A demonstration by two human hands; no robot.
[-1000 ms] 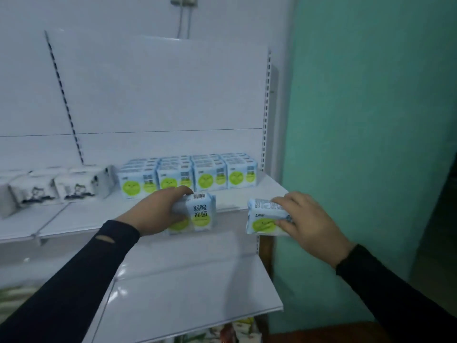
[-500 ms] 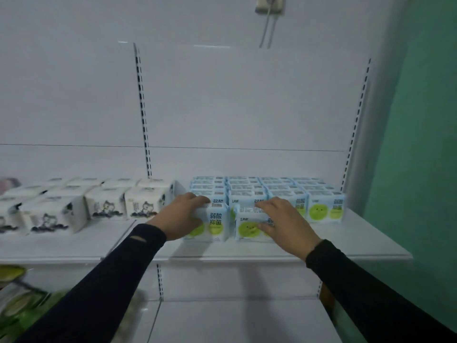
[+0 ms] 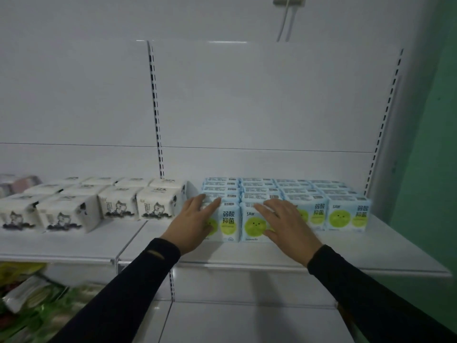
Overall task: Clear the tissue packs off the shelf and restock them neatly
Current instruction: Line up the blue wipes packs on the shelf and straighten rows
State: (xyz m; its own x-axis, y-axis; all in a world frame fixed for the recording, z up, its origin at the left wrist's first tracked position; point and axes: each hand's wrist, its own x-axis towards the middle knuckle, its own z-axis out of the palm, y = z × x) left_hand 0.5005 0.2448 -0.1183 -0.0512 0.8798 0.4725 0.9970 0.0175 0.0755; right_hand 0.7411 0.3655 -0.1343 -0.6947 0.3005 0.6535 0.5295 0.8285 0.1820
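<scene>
Two front tissue packs (image 3: 228, 220) under flat palms: left hand (image 3: 191, 225), right hand (image 3: 288, 225), grips open, holding nothing.

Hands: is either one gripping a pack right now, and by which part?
Neither grips. The left hand and right hand lie flat against the fronts of two blue tissue packs, fingers straight.

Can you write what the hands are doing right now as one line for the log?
left hand: open, flat on front blue pack | right hand: open, flat on next blue pack | both packs on shelf

Left hand (image 3: 191, 225), right hand (image 3: 288, 225) flat on front tissue packs (image 3: 254, 225), shelf (image 3: 346, 251)
</scene>
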